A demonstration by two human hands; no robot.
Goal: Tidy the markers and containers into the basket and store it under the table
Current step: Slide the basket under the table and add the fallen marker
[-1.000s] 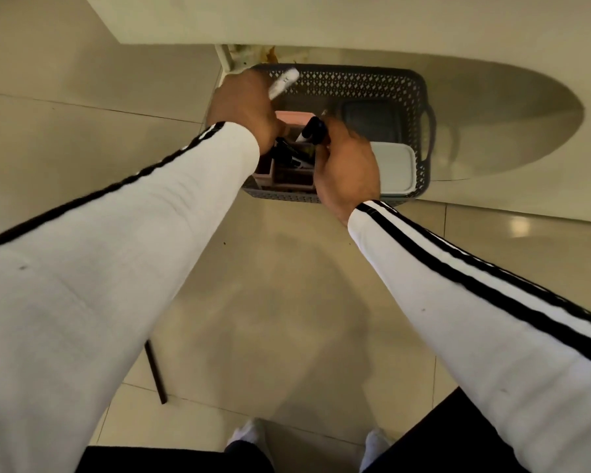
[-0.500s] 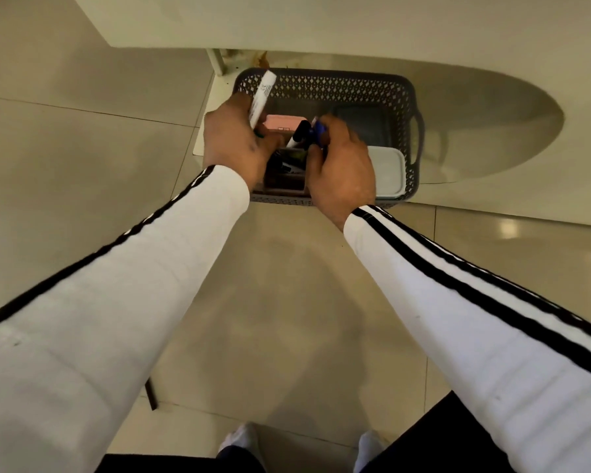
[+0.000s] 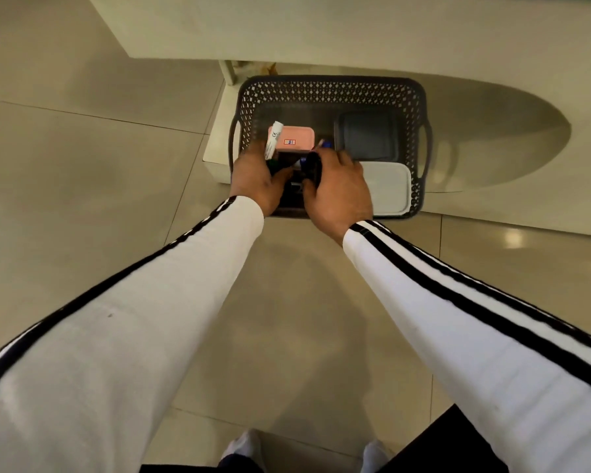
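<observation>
Left hand (image 3: 255, 175) gripped a white marker (image 3: 273, 139), right hand (image 3: 338, 186) gripped a dark marker (image 3: 313, 165), the basket (image 3: 331, 84) just beneath both

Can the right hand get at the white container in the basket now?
Probably yes: the white container lies uncovered beside the right hand in the basket. But that hand grips a dark marker, so grasping would likely wait.
</observation>
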